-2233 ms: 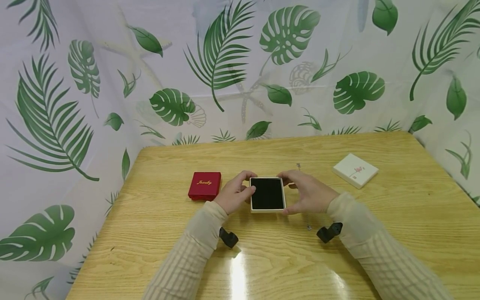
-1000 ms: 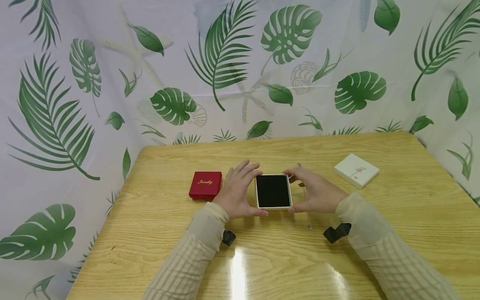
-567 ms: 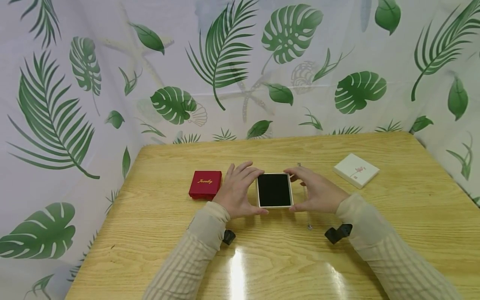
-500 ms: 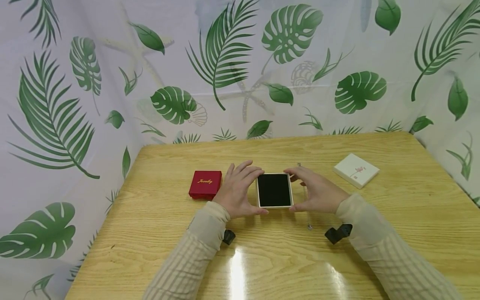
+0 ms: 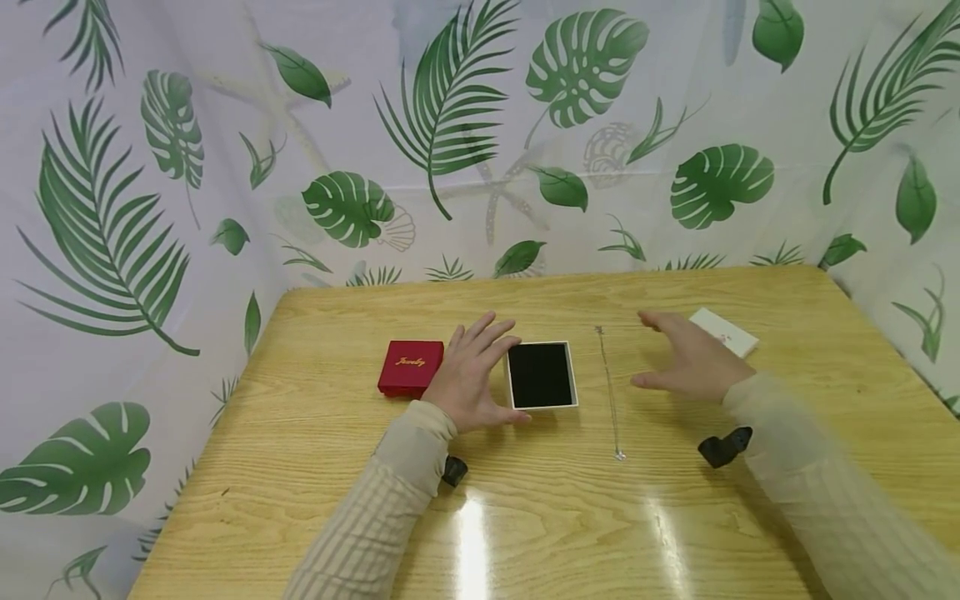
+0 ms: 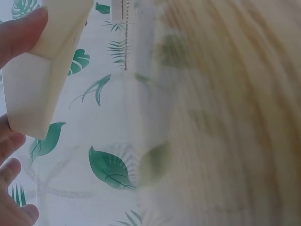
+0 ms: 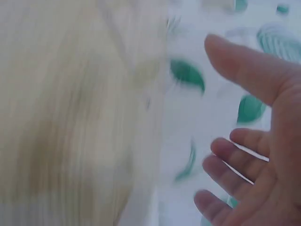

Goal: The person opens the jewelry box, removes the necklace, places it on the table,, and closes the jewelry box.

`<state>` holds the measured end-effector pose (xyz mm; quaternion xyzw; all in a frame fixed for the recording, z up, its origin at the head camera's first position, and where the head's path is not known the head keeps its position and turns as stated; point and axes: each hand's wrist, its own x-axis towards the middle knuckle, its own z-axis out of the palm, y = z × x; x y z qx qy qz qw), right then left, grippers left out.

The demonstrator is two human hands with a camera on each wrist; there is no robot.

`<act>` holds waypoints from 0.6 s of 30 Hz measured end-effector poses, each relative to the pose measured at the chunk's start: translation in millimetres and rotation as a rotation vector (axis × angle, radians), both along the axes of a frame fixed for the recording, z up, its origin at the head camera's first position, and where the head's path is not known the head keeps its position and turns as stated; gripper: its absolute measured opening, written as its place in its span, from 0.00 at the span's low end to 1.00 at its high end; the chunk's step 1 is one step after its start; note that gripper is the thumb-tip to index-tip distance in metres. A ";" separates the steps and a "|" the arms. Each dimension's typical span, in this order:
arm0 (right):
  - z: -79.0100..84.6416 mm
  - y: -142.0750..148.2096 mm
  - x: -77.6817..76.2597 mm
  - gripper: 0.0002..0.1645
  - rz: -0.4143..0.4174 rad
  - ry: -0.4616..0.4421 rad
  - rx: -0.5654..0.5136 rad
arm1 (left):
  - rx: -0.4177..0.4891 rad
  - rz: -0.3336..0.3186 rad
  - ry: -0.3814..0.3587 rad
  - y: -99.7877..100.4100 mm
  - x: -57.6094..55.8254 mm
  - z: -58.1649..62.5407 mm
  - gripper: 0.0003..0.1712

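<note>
My left hand (image 5: 472, 379) holds a small white jewelry box (image 5: 576, 398) by its left side. The thumb is at the near corner and the index finger at the far corner, with the other fingers spread. A black pad (image 5: 540, 375) fills the inside of the box. In the left wrist view the plain outer wall of the box (image 6: 28, 89) sits between thumb and fingertips. My right hand (image 5: 693, 358) is apart from the box, fingers spread and holding nothing, between a thin silver necklace (image 5: 611, 396) and a white lid (image 5: 723, 332), which it partly hides.
A red box (image 5: 410, 365) with gold "Jewelry" lettering lies just left of my left hand. The necklace stretches lengthwise on the wooden table (image 5: 337, 492), right of the white box. A leaf-printed cloth (image 5: 480, 125) borders the table's back and sides.
My right hand has let go of the white box and moved right toward the lid, uncovering the necklace. The box has shifted slightly left in my left hand.
</note>
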<state>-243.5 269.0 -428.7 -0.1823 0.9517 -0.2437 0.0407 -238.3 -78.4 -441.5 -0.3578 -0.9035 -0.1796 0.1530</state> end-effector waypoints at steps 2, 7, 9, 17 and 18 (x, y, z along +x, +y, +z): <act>-0.4 21.4 -6.6 0.64 -0.075 -0.009 0.046 | 0.000 0.000 -0.007 -0.4 -0.7 -0.8 0.58; -4.4 67.5 -17.1 0.70 -0.188 -0.011 0.143 | -0.006 0.018 -0.027 -1.4 -1.9 -2.3 0.59; -7.4 79.8 -18.0 0.72 -0.208 -0.014 0.166 | -0.002 0.025 -0.039 -2.0 -2.7 -3.3 0.59; -21.0 96.9 -19.0 0.75 -0.233 -0.040 0.192 | 0.006 0.037 -0.054 -3.4 -3.9 -6.2 0.59; -22.4 97.8 -19.5 0.75 -0.227 -0.039 0.202 | 0.006 0.036 -0.051 -3.3 -4.0 -6.3 0.59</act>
